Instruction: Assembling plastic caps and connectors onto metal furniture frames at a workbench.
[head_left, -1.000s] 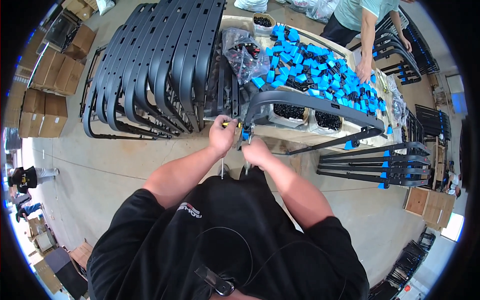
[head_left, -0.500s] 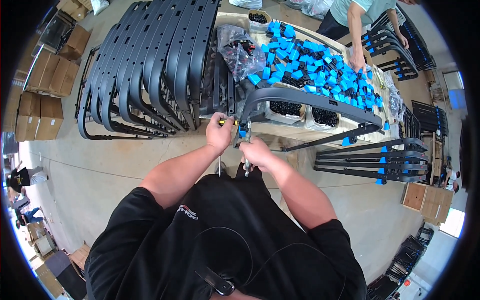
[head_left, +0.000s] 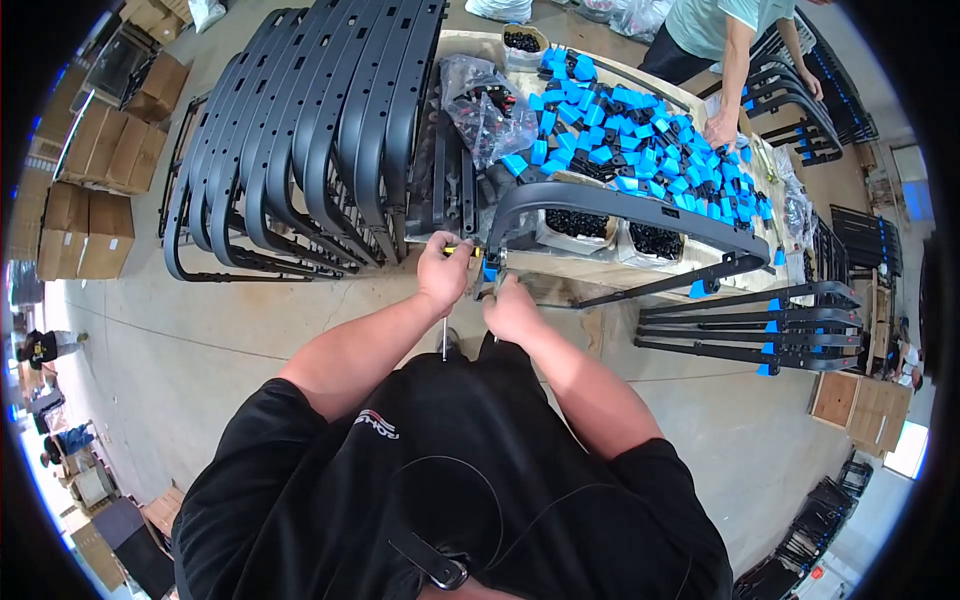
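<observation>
My left hand (head_left: 443, 275) is closed around a screwdriver (head_left: 444, 340) with a yellow-and-black handle, its thin shaft hanging down toward my body. Just right of it, my right hand (head_left: 513, 312) has its fingers curled on a silver metal tool, mostly hidden by the hand. Both hands are at the near left end of a dark grey curved metal frame (head_left: 620, 205), which leans across the table's front edge. A small blue piece (head_left: 490, 272) sits at that frame end, between the hands.
Many similar frames (head_left: 340, 100) stand stacked at left. The table holds a heap of blue-and-black parts (head_left: 640, 140), a plastic bag (head_left: 488, 110) and boxes of small black pieces (head_left: 652, 237). A co-worker's hand (head_left: 720, 130) touches the heap. More frames (head_left: 750, 325) lie at right.
My right hand has turned, so less of the silver tool shows below it. My left hand still grips the screwdriver, with more of its yellow handle visible.
</observation>
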